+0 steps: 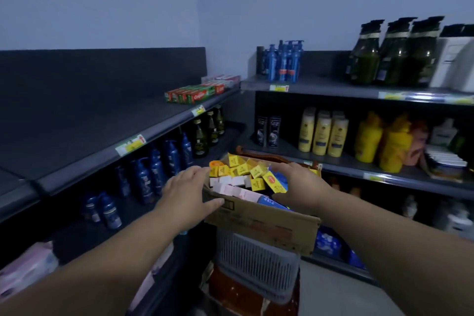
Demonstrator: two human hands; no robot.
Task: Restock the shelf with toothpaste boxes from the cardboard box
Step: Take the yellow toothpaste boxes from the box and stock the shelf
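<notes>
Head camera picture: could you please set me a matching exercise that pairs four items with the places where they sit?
Items
1. red and green toothpaste boxes
2. yellow boxes
3. dark green pump bottles
4. grey basket

Places
a. under the cardboard box
b. top shelf on the right
c. inside the cardboard box
d. top shelf on the left

Pairs: 1-d, 2-c, 3-b, 4-a.
</notes>
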